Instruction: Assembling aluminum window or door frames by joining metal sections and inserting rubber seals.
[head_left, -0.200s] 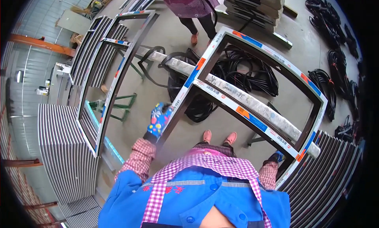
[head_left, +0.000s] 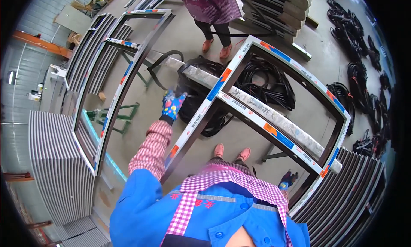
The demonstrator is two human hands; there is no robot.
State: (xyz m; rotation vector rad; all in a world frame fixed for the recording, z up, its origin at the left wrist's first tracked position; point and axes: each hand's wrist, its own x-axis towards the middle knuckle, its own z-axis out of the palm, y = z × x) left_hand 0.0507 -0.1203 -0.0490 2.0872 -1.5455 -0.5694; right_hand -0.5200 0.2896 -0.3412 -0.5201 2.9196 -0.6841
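Grey concrete floor [head_left: 171, 131], stacked window frames [head_left: 55, 161]

Orange and blue label strips [head_left: 272, 130] along the window frame [head_left: 299, 71], print unreadable

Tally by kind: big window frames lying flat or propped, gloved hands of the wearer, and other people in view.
Window frames: 2, near frame, far frame
Gloved hands: 2, left hand, right hand
Other people: 1, person
Total: 5

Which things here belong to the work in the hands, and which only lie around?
In hand: window frame; left hand, gloved, beside its edge; right hand low at its near corner, grip unclear.

Lying about: black cable coils; second frame; stacked profiles; green stand.
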